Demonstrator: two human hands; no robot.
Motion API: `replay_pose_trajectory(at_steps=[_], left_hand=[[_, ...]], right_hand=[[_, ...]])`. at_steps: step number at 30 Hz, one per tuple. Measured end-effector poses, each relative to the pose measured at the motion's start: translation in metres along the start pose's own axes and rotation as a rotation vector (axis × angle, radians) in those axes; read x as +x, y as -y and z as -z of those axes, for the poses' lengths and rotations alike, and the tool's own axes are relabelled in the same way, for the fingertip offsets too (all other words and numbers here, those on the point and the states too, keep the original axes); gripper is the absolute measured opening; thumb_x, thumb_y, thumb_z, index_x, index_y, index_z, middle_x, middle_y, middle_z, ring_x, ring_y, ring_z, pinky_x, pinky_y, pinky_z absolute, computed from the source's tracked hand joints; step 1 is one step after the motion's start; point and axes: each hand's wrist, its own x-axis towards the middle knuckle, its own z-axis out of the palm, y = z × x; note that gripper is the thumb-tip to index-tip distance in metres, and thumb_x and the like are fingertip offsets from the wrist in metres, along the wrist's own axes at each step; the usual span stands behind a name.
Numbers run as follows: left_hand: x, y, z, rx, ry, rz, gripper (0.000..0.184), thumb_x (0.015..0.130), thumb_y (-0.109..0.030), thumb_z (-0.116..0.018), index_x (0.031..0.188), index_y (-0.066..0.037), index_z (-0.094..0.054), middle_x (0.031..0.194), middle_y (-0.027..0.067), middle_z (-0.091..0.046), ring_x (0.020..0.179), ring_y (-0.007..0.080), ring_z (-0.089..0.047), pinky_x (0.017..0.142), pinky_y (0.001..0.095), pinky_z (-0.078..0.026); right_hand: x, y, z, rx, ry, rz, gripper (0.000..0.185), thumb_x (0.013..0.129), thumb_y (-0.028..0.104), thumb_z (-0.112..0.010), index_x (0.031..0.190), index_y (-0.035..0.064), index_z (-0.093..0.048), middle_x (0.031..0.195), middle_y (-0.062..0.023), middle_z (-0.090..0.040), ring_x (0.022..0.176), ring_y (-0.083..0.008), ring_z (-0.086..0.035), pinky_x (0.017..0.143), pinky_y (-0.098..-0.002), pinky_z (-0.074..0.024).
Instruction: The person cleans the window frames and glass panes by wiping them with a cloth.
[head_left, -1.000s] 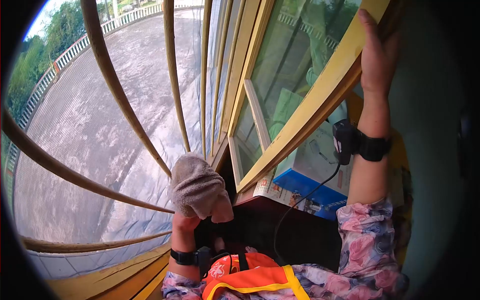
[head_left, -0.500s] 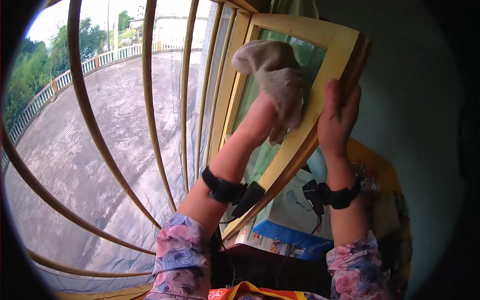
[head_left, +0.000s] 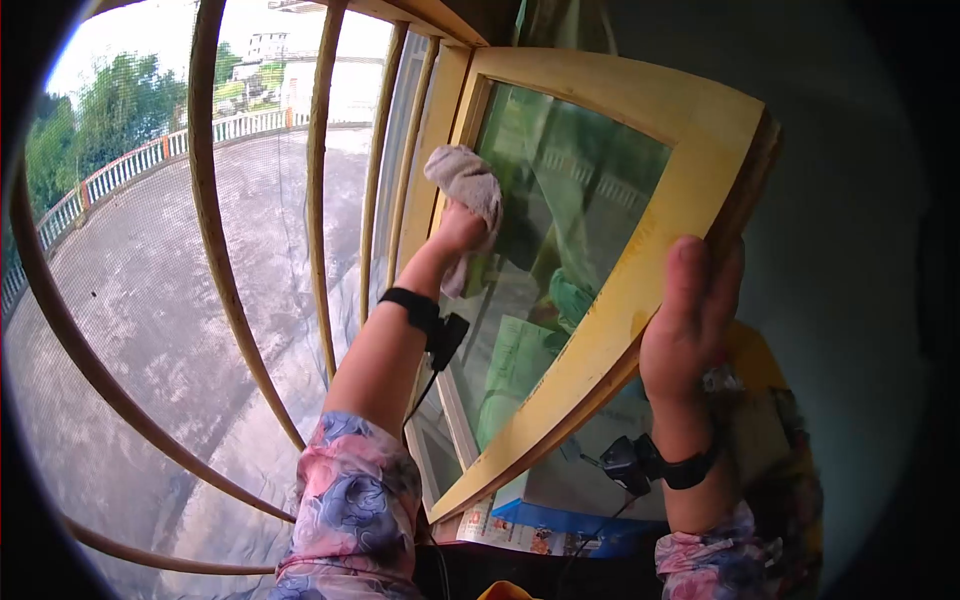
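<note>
A yellow wooden window sash (head_left: 640, 285) with a glass pane (head_left: 560, 200) stands swung inward in front of me. My left hand (head_left: 462, 228) is closed on a greyish-pink cloth (head_left: 468, 180), which lies against the pane's left edge by the frame. The cloth covers some of the fingers. At the sash's outer edge, my right hand (head_left: 690, 320) grips the wood, thumb on the near face and the other fingers wrapped behind, partly hidden. Each wrist wears a black strap with a small black device.
Curved wooden window bars (head_left: 215, 200) with mesh behind them fill the left side. A blue and white box (head_left: 590, 480) sits below the sash on printed paper (head_left: 490, 525). A dark wall (head_left: 830, 250) stands to the right.
My left hand has moved the cloth left and down, from near the sash's outer side to the pane's left edge. My right hand sits lower in view, still on the sash.
</note>
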Motion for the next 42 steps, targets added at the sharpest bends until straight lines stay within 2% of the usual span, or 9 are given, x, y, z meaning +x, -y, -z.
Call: replay_pose_trajectory(at_steps=[3, 6, 8, 11, 19, 28, 30, 35, 42], left_hand=[[-0.023, -0.092, 0.052, -0.810, -0.069, 0.245, 0.053, 0.077, -0.028, -0.056, 0.123, -0.008, -0.041, 0.132, 0.0141, -0.032, 0.125, 0.0333, -0.022, 0.104, 0.0376, -0.016], [0.001, -0.110, 0.066, -0.733, -0.202, 0.200, 0.049, 0.075, -0.023, -0.058, 0.119, -0.008, -0.045, 0.129, 0.0133, -0.036, 0.124, 0.0320, -0.024, 0.102, 0.0408, -0.018], [0.044, -0.091, 0.073, 0.179, -0.285, -0.225, 0.046, 0.076, -0.015, -0.058, 0.119, -0.008, -0.044, 0.119, 0.0120, -0.046, 0.114, 0.0288, -0.037, 0.097, 0.0360, -0.027], [0.090, -0.070, 0.071, -0.038, -0.243, 0.239, 0.047, 0.078, -0.036, -0.045, 0.118, -0.012, -0.047, 0.123, 0.0101, -0.044, 0.116, 0.0305, -0.032, 0.096, 0.0429, -0.026], [0.092, -0.020, 0.051, -0.027, -0.092, 0.261, 0.048, 0.079, -0.039, -0.039, 0.119, -0.013, -0.046, 0.123, 0.0093, -0.045, 0.116, 0.0312, -0.033, 0.094, 0.0477, -0.028], [-0.183, -0.024, -0.037, 0.081, 0.501, 0.676, 0.049, 0.085, -0.028, -0.036, 0.129, -0.008, -0.033, 0.134, 0.0144, -0.031, 0.123, 0.0296, -0.029, 0.100, 0.0402, -0.022], [-0.212, -0.041, -0.043, -0.371, 0.125, 0.819, 0.051, 0.088, -0.033, -0.032, 0.132, -0.006, -0.028, 0.136, 0.0137, -0.028, 0.124, 0.0268, -0.028, 0.102, 0.0352, -0.022], [-0.136, -0.085, 0.006, -0.874, 0.080, 0.639, 0.053, 0.082, -0.031, -0.047, 0.128, -0.007, -0.033, 0.132, 0.0115, -0.032, 0.122, 0.0272, -0.025, 0.101, 0.0340, -0.020], [-0.030, -0.179, 0.085, -0.218, -0.151, 0.195, 0.064, 0.073, -0.037, -0.054, 0.128, -0.014, -0.032, 0.137, 0.0106, -0.022, 0.118, 0.0354, -0.027, 0.095, 0.0468, -0.024]], right_hand=[[0.000, -0.001, 0.005, 0.084, 0.049, -0.049, 0.038, 0.088, 0.016, -0.046, 0.119, -0.0006, -0.032, 0.110, -0.0066, -0.046, 0.095, -0.0119, -0.044, 0.085, -0.0257, -0.0349], [-0.001, 0.000, 0.002, 0.090, 0.056, -0.021, 0.038, 0.087, 0.015, -0.046, 0.119, -0.0009, -0.032, 0.111, -0.0071, -0.045, 0.097, -0.0124, -0.043, 0.085, -0.0262, -0.0348], [-0.002, 0.003, 0.001, 0.088, 0.073, -0.023, 0.040, 0.087, 0.015, -0.046, 0.120, -0.0011, -0.031, 0.111, -0.0077, -0.045, 0.098, -0.0132, -0.043, 0.086, -0.0269, -0.0346], [0.001, 0.006, -0.001, 0.056, 0.070, -0.017, 0.043, 0.087, 0.016, -0.045, 0.122, -0.0017, -0.030, 0.113, -0.0090, -0.044, 0.100, -0.0146, -0.043, 0.087, -0.0281, -0.0342], [0.000, 0.003, 0.003, 0.034, 0.077, -0.006, 0.045, 0.087, 0.019, -0.045, 0.123, -0.0033, -0.029, 0.114, -0.0102, -0.044, 0.100, -0.0158, -0.043, 0.087, -0.0286, -0.0338], [0.001, -0.003, -0.002, 0.056, 0.083, 0.016, 0.042, 0.088, 0.023, -0.048, 0.118, -0.0023, -0.034, 0.109, -0.0081, -0.046, 0.095, -0.0136, -0.044, 0.085, -0.0269, -0.0350], [0.002, 0.004, -0.007, 0.003, -0.015, 0.000, 0.040, 0.088, 0.023, -0.048, 0.117, -0.0019, -0.036, 0.108, -0.0074, -0.046, 0.094, -0.0132, -0.044, 0.084, -0.0264, -0.0352], [0.000, -0.001, -0.004, 0.023, 0.022, -0.023, 0.039, 0.088, 0.023, -0.048, 0.116, -0.0019, -0.037, 0.109, -0.0074, -0.047, 0.096, -0.0141, -0.044, 0.085, -0.0273, -0.0348], [0.000, 0.010, -0.010, -0.084, -0.053, -0.102, 0.043, 0.088, 0.027, -0.048, 0.117, -0.0024, -0.037, 0.106, -0.0087, -0.048, 0.096, -0.0148, -0.044, 0.085, -0.0277, -0.0348]])
